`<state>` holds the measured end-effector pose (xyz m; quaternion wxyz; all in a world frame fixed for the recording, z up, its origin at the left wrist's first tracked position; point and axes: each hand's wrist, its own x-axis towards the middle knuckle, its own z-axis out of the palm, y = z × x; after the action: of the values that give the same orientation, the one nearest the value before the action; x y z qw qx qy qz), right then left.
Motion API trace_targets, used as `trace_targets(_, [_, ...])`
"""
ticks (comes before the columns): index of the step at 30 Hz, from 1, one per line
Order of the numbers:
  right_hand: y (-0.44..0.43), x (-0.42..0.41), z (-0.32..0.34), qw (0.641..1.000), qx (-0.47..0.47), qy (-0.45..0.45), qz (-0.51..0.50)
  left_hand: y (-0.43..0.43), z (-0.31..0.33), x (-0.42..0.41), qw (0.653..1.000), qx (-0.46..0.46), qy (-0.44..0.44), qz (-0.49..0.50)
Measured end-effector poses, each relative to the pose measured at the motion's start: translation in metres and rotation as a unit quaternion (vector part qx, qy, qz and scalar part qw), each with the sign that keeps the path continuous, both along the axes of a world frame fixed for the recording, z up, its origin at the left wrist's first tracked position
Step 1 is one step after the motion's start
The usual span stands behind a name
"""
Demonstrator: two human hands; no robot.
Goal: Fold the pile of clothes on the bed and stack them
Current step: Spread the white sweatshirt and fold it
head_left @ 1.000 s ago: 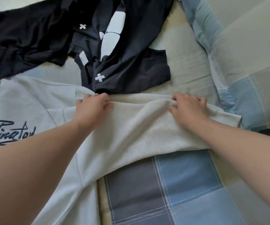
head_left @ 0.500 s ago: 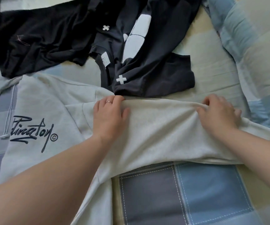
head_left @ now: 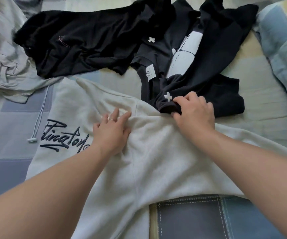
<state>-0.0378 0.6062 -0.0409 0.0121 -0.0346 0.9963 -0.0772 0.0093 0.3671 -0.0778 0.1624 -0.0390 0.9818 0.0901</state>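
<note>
Hoodie [head_left: 156, 161] spread on bed [head_left: 191, 218]; left hand [head_left: 111, 135] flat on it, fingers straight. Right hand [head_left: 194, 116] pinches near edge of dark shirt [head_left: 225, 94].

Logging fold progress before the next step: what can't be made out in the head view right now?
- Hoodie logo: its end lies under the wrist of the left hand, head view.
- Hoodie's lower part: cut off by the bottom edge.
- Grey garment: blurred, cut off at the left edge.
- Dark T-shirt neck label: print too small to read.
</note>
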Motion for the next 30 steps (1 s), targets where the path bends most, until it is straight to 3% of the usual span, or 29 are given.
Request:
trace_targets(2, [-0.001,-0.008,0.007,0.999,-0.033,0.000,-0.021,0.003,-0.004,0.005,1.000,0.011,0.000,0.011])
trace_targets(4, [-0.003,-0.024,0.016,0.988,-0.140,-0.008,-0.067,0.007,-0.005,0.004,0.999,0.027,-0.009,0.021])
trace_targets(7, [-0.017,-0.057,0.029,0.953,-0.271,0.047,-0.125,0.009,-0.006,0.000,0.998,0.042,-0.021,0.036])
trace_targets(9, [-0.030,-0.074,0.033,0.945,-0.299,0.048,-0.127,0.010,-0.006,-0.001,0.998,0.047,-0.028,0.045])
trace_targets(12, [-0.039,-0.079,0.021,0.964,-0.233,-0.118,-0.048,0.011,-0.006,-0.002,0.996,0.057,-0.038,0.054])
trace_targets(15, [-0.039,-0.073,0.005,0.939,-0.151,-0.304,0.049,0.010,-0.005,-0.006,0.994,0.067,-0.054,0.062])
trace_targets(17, [-0.038,-0.075,0.006,0.929,-0.128,-0.342,0.063,0.011,-0.003,-0.006,0.994,0.071,-0.056,0.065])
trace_targets(20, [-0.038,-0.066,0.018,0.935,-0.141,-0.317,0.076,0.012,0.000,-0.006,0.993,0.078,-0.059,0.070])
trace_targets(23, [-0.019,-0.029,0.015,0.975,-0.175,-0.126,0.052,0.014,0.004,-0.006,0.992,0.079,-0.063,0.073])
trace_targets(24, [-0.010,-0.014,0.012,0.979,-0.173,-0.105,0.036,0.015,0.004,-0.007,0.992,0.079,-0.062,0.075])
trace_targets(27, [0.013,0.016,0.001,0.972,-0.059,-0.226,0.011,0.016,0.008,-0.011,0.994,0.063,-0.044,0.077])
trace_targets(30, [0.019,0.018,0.000,0.973,-0.020,-0.228,-0.001,0.013,0.019,-0.016,0.998,0.032,-0.014,0.053])
